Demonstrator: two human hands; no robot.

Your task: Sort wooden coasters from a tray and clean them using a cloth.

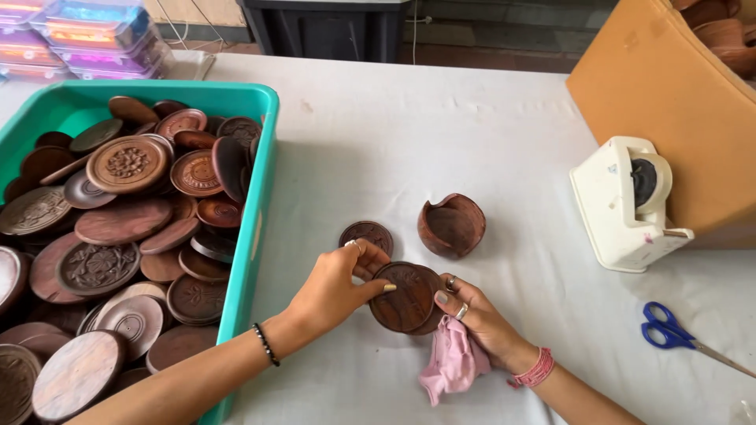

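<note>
Both my hands hold a round dark carved wooden lid just above the white table. My left hand grips its left edge with thumb and fingers. My right hand supports its right side from below and also clutches a pink cloth. A second carved wooden disc lies flat on the table just beyond my left hand. A round brown wooden bowl, tipped on its side, rests a little behind the lid.
A teal plastic bin at the left holds several carved wooden lids. A white tape dispenser and a cardboard box stand at the right. Blue-handled scissors lie near the right edge. Stacked plastic boxes sit at the far left.
</note>
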